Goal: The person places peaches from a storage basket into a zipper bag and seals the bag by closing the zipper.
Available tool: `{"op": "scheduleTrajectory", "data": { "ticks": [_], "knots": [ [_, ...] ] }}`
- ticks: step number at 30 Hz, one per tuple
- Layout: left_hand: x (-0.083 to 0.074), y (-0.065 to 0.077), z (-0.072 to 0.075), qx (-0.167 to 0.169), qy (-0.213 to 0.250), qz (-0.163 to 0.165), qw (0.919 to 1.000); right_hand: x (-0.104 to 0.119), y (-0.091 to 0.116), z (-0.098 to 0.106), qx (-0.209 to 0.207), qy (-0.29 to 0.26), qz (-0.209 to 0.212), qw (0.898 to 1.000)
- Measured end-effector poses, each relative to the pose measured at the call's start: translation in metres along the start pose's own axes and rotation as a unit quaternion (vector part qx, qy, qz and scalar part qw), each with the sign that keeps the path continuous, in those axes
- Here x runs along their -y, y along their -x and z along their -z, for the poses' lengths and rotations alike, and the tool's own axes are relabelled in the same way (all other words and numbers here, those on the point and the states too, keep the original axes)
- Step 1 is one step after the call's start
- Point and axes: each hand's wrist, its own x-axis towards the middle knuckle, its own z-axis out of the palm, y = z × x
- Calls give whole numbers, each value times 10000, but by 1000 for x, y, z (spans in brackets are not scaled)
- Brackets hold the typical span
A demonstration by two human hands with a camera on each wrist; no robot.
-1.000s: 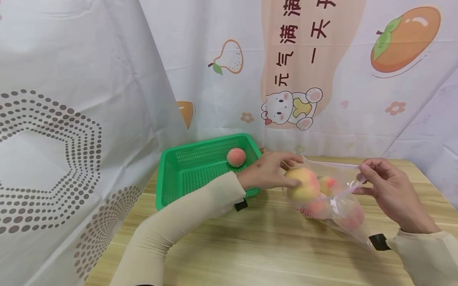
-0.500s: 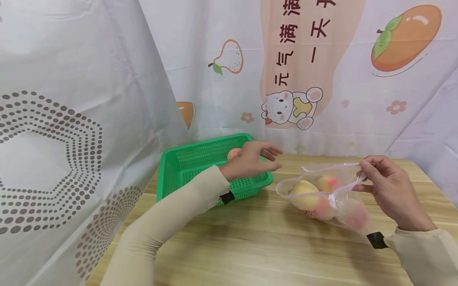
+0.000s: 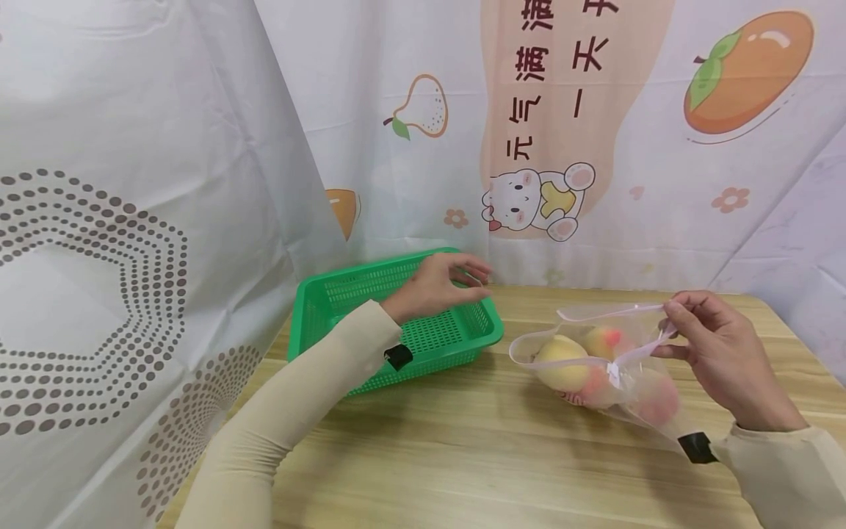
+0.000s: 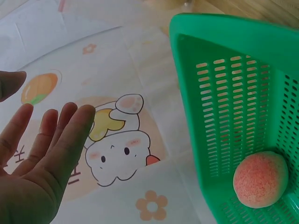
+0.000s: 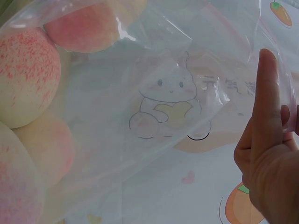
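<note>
In the head view, the left hand [image 3: 438, 288] hangs over the two o'clock part of the green basket [image 3: 429, 361], with thumb and fingers apart; whether it touches the basket cannot be told from here. The basket stands on the wooden table [image 3: 463, 455], just below the centre, toward seven o'clock. The right hand [image 3: 730, 360], between three and four o'clock, pinches the pink-edged rim of a clear bag [image 3: 642, 351] between thumb and fingers. The bag sits on the table at four o'clock, its mouth gaping toward the basket, with several peaches [image 3: 560, 347] inside. Cream sleeves [image 3: 311, 411] cover both arms, and behind the table, at twelve o'clock, hangs a printed cloth [image 3: 370, 44].

In the left wrist view, the left hand is at eight o'clock, palm showing, its fingers fairly straight and slightly spread. The basket fills the three o'clock side, and a single peach [image 4: 260, 179], pink and speckled, rests in its corner at four o'clock.

In the right wrist view, the right hand is between three and four o'clock, holding the bag's edge. The film stretches toward nine o'clock, where the peaches cluster between eight and eleven.
</note>
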Motion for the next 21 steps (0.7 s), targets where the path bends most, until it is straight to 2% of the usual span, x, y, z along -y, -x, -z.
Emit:
{"op": "scheduleTrajectory", "data": {
  "ticks": [15,21],
  "knots": [
    [12,2,8,246,223,123,9994,-2,2,1,15,-16,32,10000],
    [18,2,13,124,273,400,9987,-1,1,0,5,44,44,10000]
  ]
}}
